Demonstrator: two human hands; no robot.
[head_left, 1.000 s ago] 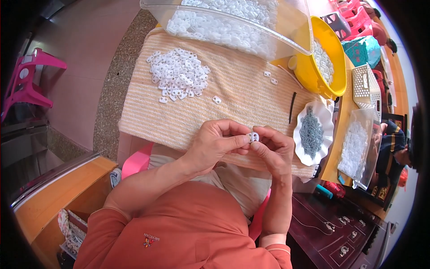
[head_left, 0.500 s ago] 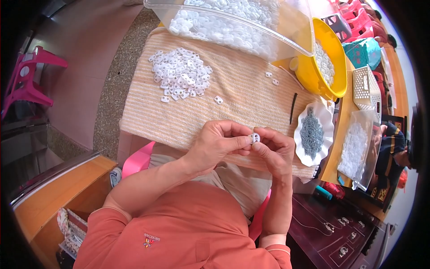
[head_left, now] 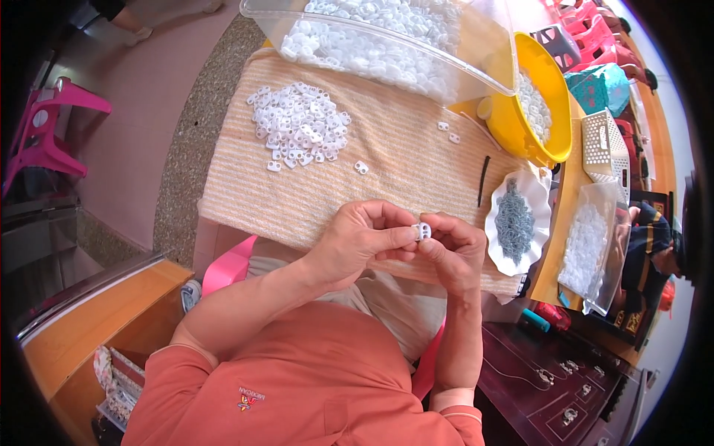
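Observation:
Just above the near edge of the cloth, both hands meet at a small white two-hole plastic piece (head_left: 424,231), which looks like a cord lock part. My left hand (head_left: 364,241) pinches it from the left between thumb and forefinger. From the right, my right hand (head_left: 457,249) grips it with thumb and fingertips. Its holes face up toward me. A heap of similar white two-hole pieces (head_left: 301,123) lies at the left of the striped cloth (head_left: 394,141), with one loose piece (head_left: 361,168) beside it. Small grey metal parts (head_left: 514,223), perhaps springs, fill a wavy white dish (head_left: 543,201) right of my hands.
A clear bin (head_left: 487,78) of white parts stands at the back, beside a yellow tub (head_left: 561,111). A thin black strip (head_left: 483,181) lies near the dish. Farther right are a perforated white basket (head_left: 599,137), a clear tray (head_left: 613,256) and another person (head_left: 647,245).
Both hands keep hold of the white piece, which has turned slightly. A passing person's leg and foot now show at the upper left.

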